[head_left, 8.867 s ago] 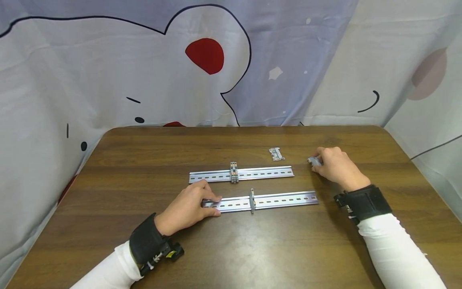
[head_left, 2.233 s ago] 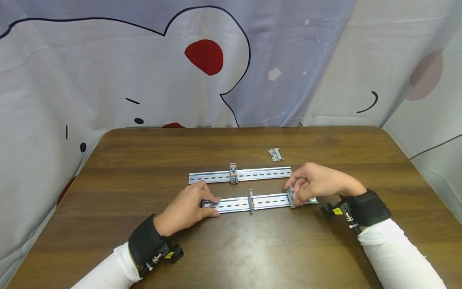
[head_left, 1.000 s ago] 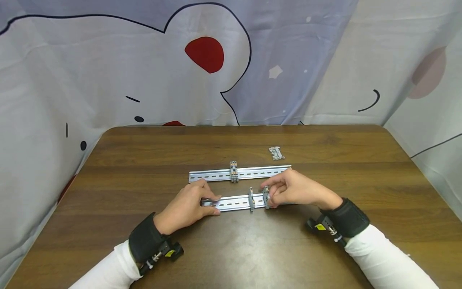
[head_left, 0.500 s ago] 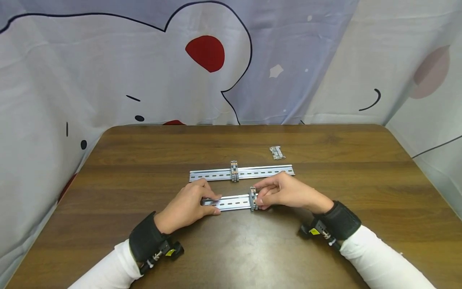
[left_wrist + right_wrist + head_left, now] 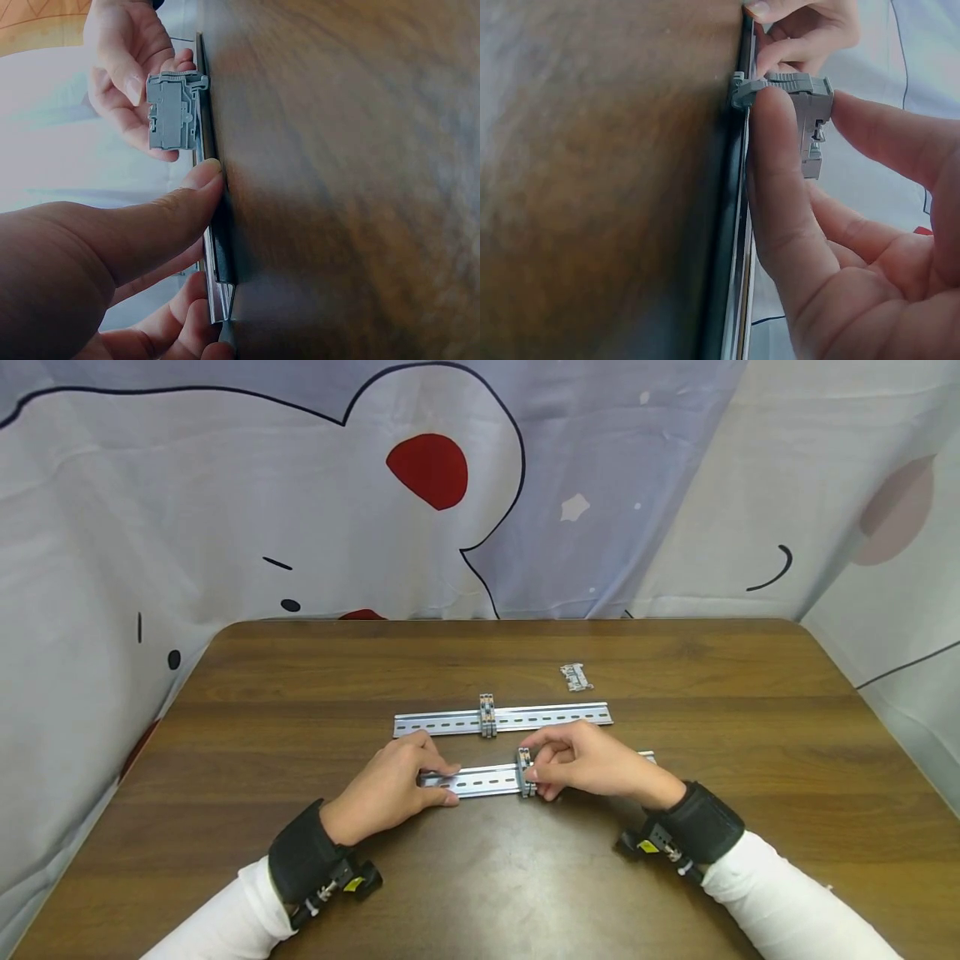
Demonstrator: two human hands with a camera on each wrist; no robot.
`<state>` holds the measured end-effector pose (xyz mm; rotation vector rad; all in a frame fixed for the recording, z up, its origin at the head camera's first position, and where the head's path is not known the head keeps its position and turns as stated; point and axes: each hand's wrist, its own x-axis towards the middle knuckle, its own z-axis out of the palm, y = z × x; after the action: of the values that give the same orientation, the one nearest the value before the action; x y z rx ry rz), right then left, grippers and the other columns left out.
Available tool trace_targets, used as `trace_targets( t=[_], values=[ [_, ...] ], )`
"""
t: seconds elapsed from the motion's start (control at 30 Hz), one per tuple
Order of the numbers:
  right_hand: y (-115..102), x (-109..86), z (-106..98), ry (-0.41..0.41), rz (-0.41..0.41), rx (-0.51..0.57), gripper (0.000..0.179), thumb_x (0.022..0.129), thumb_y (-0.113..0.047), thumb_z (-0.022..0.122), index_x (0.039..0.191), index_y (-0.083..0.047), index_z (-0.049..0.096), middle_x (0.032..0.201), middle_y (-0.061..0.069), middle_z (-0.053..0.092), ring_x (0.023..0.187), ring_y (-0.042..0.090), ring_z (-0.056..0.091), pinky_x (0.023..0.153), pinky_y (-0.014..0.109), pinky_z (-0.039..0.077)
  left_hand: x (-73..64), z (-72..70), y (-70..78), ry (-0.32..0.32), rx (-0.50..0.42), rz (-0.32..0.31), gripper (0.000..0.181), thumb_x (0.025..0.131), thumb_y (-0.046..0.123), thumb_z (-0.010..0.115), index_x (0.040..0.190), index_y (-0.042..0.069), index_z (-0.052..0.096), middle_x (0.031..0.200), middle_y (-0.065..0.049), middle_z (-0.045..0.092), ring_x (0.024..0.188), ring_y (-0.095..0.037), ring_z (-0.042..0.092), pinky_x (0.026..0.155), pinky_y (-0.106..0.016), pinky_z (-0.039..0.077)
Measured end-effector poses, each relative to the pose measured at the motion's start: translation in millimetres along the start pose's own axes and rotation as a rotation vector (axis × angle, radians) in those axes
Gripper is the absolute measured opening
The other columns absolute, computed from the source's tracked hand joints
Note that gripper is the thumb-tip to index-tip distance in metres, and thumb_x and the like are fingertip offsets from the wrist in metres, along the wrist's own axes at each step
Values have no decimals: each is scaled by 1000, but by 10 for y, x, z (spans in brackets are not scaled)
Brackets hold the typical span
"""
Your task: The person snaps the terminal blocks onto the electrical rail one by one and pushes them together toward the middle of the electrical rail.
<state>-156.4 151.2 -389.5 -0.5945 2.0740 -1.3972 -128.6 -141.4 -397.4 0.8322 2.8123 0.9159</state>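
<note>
The front DIN rail [image 5: 486, 782] lies across the table. Its left end is pinched between the thumb and fingers of my left hand [image 5: 393, 783]. Two grey terminal blocks [image 5: 522, 760] stand side by side across the middle of this rail. My right hand [image 5: 592, 764] pinches the right-hand block between thumb and fingers, and covers much of the rail to the right. From the left wrist view, the terminal block [image 5: 171, 116] sits upright against the rail. In the right wrist view, my thumb lies along the block's [image 5: 810, 101] foot, with a finger at its opposite corner.
Behind lies a second DIN rail [image 5: 551, 717], parallel to the first, carrying a small group of terminal blocks [image 5: 487, 717] near its middle. A loose terminal block [image 5: 576, 677] lies flat farther back. A printed curtain [image 5: 300, 510] hangs behind the wooden table [image 5: 315, 668].
My right hand picked up a terminal block at the back right, brought it onto the front rail and slid it left against the other block. My left hand has stayed on the rail.
</note>
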Motion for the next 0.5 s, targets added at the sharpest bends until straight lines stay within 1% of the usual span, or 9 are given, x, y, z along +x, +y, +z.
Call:
trace_targets(
  t=[0.17, 0.27, 0.5],
  values=[
    [-22, -8, 40, 8, -31, -41, 40, 90, -10, 68, 126, 3, 57, 88, 18, 69, 70, 30, 69, 65, 40, 57, 7, -6, 3, -3, -2, 1, 37, 74, 30, 86, 106, 14, 77, 89, 4, 57, 79, -14, 54, 65, -24, 41],
    [-35, -7, 69, 30, -29, -45, 42, 88, -12, 72, 125, 4, 58, 86, 19, 68, 70, 30, 70, 65, 39, 57, 7, -8, 6, -6, -4, -5, 37, 74, 30, 86, 106, 14, 77, 89, 4, 57, 79, -14, 54, 65, -24, 41],
    [-51, -6, 82, 38, -9, -23, 36, 89, 0, 60, 124, 6, 57, 88, 18, 69, 71, 28, 71, 67, 38, 58, 6, -5, 4, 1, -4, -1, 37, 74, 30, 86, 106, 14, 77, 89, 4, 57, 79, -13, 54, 66, -24, 41]
  ],
)
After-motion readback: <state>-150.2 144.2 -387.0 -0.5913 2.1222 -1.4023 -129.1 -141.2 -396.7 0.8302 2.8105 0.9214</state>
